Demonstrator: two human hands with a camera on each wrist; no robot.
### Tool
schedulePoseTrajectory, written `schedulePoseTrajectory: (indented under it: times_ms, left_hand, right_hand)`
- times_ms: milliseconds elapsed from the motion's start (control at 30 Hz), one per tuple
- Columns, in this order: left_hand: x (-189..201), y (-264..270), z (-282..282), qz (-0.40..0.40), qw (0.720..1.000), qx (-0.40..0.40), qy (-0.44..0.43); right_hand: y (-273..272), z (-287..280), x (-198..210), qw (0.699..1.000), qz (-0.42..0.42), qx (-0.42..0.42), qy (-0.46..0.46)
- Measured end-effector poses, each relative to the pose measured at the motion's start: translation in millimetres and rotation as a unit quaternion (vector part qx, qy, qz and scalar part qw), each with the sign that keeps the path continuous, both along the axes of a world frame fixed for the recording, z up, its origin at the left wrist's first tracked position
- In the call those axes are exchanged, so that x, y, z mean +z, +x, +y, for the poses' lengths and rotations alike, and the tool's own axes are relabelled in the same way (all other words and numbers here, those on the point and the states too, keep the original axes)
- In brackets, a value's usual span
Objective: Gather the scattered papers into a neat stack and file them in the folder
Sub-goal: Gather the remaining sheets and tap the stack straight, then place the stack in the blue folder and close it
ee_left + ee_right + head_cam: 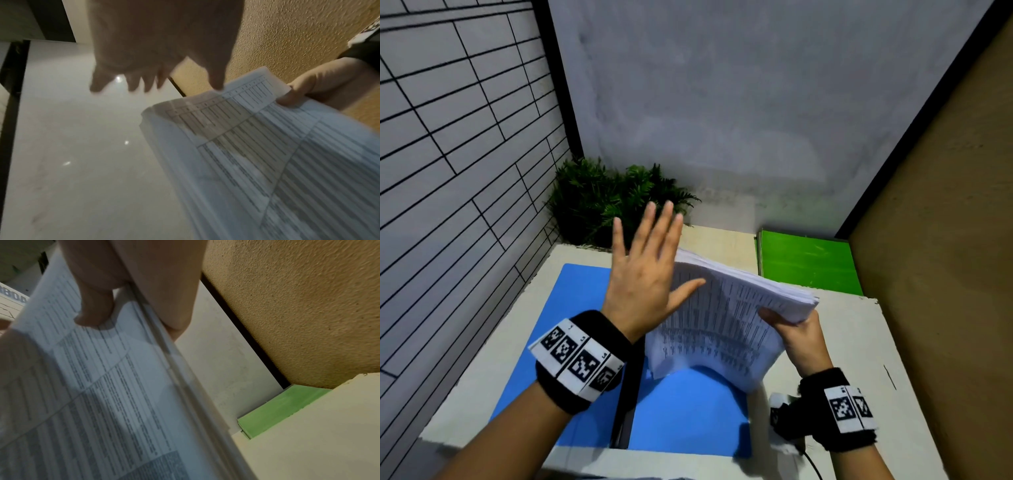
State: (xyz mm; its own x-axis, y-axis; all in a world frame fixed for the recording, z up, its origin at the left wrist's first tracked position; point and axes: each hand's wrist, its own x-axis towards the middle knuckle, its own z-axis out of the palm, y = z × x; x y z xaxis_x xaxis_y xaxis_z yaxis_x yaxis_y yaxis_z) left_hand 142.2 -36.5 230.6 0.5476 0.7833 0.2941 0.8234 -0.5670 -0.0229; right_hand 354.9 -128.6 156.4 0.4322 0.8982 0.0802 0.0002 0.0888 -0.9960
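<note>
So, right hand (799, 337) pinching thick stack of white printed papers (726, 322) at its right edge, thumb on top, stack lifted and tilted above open blue plastic folder (681, 411) lying flat on off-white table (859, 342). Left hand (643, 270) spread wide, fingers straight, palm flat against stack's left edge, holding nothing. Closed green folder (808, 263) sits at table's far right, by tan textured wall (945, 205). Bushy green fern plant (599, 198) in far left corner.
</note>
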Motion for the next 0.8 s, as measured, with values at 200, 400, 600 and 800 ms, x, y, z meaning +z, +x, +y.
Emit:
schedulePoseTrajectory:
  times_ms: [200,400,600,800]
  left_hand:
    - [0,-10,5,0.0,0.999,-0.001,-0.05]
    - [-13,-20,16,-0.076,0.988,-0.054,-0.12]
    - [-52,-29,41,-0.54,0.713,-0.072,-0.44]
    - [-85,-13,51,-0.465,0.697,-0.016,-0.546]
  right_hand:
    - [1,1,-1,1.0,0.002,0.005,0.002]
    - [4,1,-5,1.0,-0.002,0.001,0.002]
    - [7,2,-4,1.0,0.001,0.007,0.012]
    - [11,8,-16,0.998,0.047,0.043,-0.01]
